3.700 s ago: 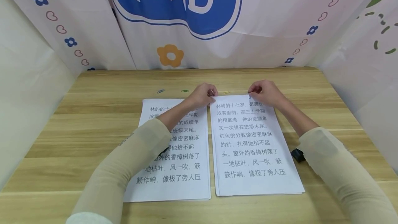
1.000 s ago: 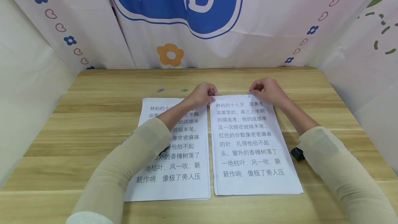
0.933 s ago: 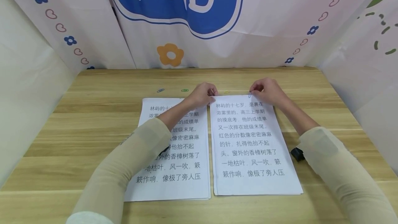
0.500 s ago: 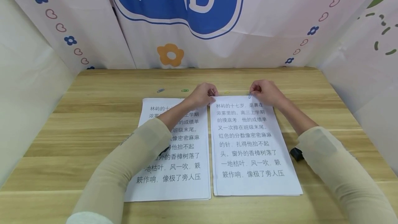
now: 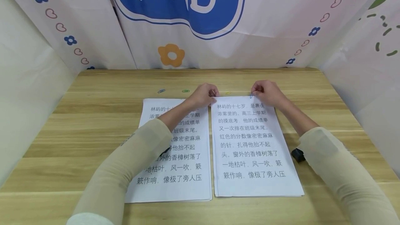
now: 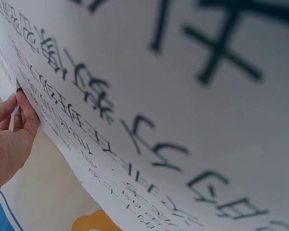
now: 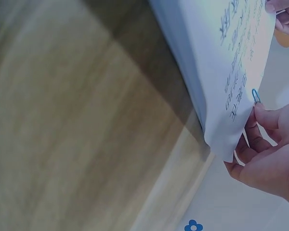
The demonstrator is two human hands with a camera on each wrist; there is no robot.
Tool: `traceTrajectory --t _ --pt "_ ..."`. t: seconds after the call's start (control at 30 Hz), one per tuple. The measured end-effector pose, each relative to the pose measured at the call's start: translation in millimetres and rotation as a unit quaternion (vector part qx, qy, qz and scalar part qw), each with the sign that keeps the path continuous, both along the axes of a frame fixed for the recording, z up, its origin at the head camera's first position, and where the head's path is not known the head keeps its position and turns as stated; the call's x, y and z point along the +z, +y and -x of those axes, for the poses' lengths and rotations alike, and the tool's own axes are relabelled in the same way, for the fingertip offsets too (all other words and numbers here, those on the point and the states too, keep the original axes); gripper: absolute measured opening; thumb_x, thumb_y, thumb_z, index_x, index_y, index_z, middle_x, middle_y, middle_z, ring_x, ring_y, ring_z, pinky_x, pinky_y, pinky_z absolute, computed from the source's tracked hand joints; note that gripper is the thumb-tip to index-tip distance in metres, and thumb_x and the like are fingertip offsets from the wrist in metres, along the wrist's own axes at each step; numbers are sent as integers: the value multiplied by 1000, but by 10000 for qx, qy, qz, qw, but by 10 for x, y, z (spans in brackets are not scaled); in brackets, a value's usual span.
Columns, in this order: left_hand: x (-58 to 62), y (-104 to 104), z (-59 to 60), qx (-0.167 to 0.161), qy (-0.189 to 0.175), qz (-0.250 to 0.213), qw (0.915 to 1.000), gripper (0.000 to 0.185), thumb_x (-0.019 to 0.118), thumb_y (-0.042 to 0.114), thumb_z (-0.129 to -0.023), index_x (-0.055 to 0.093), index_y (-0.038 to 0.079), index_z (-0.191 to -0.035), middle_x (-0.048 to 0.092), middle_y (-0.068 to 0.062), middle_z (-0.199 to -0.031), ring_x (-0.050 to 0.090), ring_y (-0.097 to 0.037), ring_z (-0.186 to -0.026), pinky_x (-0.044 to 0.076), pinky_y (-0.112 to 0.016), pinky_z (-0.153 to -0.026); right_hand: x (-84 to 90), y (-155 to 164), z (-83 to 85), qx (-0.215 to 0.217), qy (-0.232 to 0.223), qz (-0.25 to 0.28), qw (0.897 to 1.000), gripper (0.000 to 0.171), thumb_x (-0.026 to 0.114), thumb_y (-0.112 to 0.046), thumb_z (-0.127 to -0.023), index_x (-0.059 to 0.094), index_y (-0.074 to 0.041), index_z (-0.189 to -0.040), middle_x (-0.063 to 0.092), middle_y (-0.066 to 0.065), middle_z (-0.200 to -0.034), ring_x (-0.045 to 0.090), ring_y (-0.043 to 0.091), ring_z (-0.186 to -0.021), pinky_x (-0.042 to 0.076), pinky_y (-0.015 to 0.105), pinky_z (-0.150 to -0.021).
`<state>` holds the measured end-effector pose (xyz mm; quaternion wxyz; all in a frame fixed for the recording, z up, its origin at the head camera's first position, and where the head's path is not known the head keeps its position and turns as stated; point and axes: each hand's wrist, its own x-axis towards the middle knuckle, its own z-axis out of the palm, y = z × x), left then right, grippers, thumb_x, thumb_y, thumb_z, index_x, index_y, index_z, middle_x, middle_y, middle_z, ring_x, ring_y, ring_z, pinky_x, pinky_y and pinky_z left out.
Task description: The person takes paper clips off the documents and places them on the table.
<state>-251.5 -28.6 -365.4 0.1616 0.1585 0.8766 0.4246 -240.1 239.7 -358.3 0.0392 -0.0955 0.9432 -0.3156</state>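
Observation:
Two stacks of printed white paper lie side by side on the wooden table. My left hand pinches the top left corner of the right paper stack. At that stack's top edge, toward its right corner, my right hand pinches a blue paper clip between thumb and fingers. In the right wrist view the clip's loop overlaps the printed face of the sheets, and the other fingers sit behind the paper's edge. My left forearm crosses over the left paper stack, hiding part of its text.
Beyond the stacks lie a blue paper clip, a green paper clip and a yellow paper clip. A black object shows beside my right sleeve. White printed sheeting closes off the table's back and sides.
The right paper stack's lower end has shifted slightly left since the earliest frame. My right hand rose a little, then lowered again; less of the clip shows now. My left hand stays put.

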Motion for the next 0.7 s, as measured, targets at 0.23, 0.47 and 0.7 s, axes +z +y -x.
traceTrajectory --t 0.23,0.47,0.7 --pt "-13 0 5 -24 42 -64 10000 13 63 -10 -95 67 0 -102 62 -16 -102 59 -20 -83 55 -23 -68 2 -2 -8 -152 -75 103 9998 11 58 0 -101 67 5 -107 64 20 -100 57 29 -90 49 37 -82" --pt "-19 -3 15 -52 55 -57 10000 13 63 -10 -95 67 1 -101 62 -16 -102 59 -20 -84 55 -23 -68 2 -7 -8 -202 -105 181 9996 12 56 1 -102 66 5 -108 63 21 -102 57 30 -92 49 38 -84" --pt "-21 -2 10 -52 57 -79 9999 12 63 -10 -95 66 0 -101 61 -16 -101 59 -20 -82 55 -22 -67 -8 0 1 -239 -10 244 9994 13 56 0 -102 66 7 -109 63 22 -102 57 30 -91 49 36 -81"
